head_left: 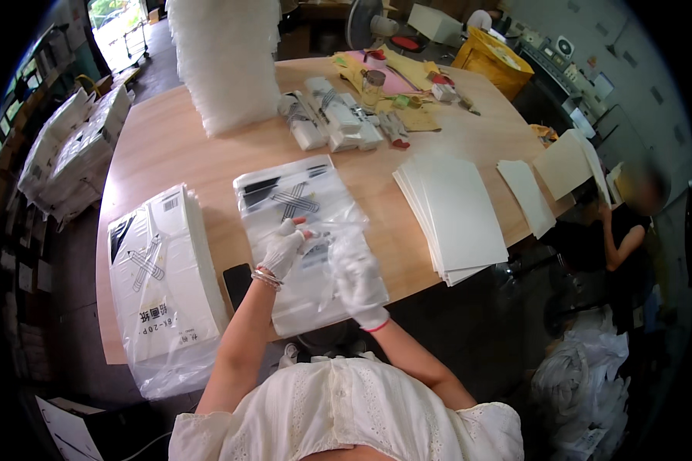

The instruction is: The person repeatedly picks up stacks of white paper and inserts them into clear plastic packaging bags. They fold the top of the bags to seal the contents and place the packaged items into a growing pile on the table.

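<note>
Scene: While both gloved hands work at the near edge of the wooden bench (207, 165), a clear plastic bag (304, 230) lies flat between them.
Bag position: It sits dead centre, its long axis running from 11 o'clock at the far end to 5 o'clock at the near end, which overhangs the bench edge.
Left hand: The left hand (283, 250) rests on top of the bag near its middle, fingers curled and partly closed, pinching or pressing the film; how firm the hold is I cannot tell.
Right hand: The right hand (359, 283) seems to lie under or inside the film at the bag's near right side, fingers loosely spread; whether it grips is unclear.
Key relation: The bag's unworked far end lies at 12 o'clock from the left hand, which is the nearer one.
Materials: The bag is thin, glossy and wrinkled, with black printed bars.
Left stack: A bagged white pack (161, 269) lies at 9 o'clock.
Right stack: A fanned pile of matte white sheets (457, 211) lies at 2 o'clock.
Far side: A tall stack of frosted film (227, 58) stands at 11 o'clock.
</note>
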Motion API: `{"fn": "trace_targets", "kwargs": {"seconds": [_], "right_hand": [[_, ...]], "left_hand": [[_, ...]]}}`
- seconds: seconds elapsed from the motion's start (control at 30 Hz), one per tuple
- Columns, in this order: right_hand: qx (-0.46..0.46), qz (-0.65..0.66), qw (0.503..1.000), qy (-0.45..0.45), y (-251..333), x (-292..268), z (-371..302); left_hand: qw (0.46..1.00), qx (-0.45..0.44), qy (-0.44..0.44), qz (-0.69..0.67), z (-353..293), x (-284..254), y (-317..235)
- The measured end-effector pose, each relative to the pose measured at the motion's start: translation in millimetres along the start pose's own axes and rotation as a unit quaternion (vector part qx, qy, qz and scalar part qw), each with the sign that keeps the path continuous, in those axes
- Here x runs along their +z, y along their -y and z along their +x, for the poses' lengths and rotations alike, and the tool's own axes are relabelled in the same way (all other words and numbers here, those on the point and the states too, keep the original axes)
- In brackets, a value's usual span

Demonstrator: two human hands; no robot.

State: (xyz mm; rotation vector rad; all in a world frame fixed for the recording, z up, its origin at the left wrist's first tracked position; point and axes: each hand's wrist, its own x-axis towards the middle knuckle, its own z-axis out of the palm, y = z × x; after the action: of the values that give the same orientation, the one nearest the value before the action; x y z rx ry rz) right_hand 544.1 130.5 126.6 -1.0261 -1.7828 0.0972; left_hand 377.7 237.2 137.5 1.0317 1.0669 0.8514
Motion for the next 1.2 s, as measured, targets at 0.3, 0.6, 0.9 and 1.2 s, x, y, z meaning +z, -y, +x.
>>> {"fn": "trace_targets", "kwargs": {"seconds": [0.3,0.6,0.9,1.2], "right_hand": [[0.179,-0.056,0.953,0.239,-46,17,-44],[0.363,-0.338,0.844,0.206,-123,-232,-66],[0.236,-0.267,0.933,0.050,-92,-237,-43],[0.493,0.124,0.852,-0.126,-52,-241,-172]], "left_hand": [[0.902,0.186,0.044,0.387,-34,38,-71],[0.837,0.456,-0.145,0.265,-89,63,-40],[0.939,-0.051,0.329,-0.085,-94,193,56],[0.934,-0.111,0.270,0.208,-100,153,10]]}}
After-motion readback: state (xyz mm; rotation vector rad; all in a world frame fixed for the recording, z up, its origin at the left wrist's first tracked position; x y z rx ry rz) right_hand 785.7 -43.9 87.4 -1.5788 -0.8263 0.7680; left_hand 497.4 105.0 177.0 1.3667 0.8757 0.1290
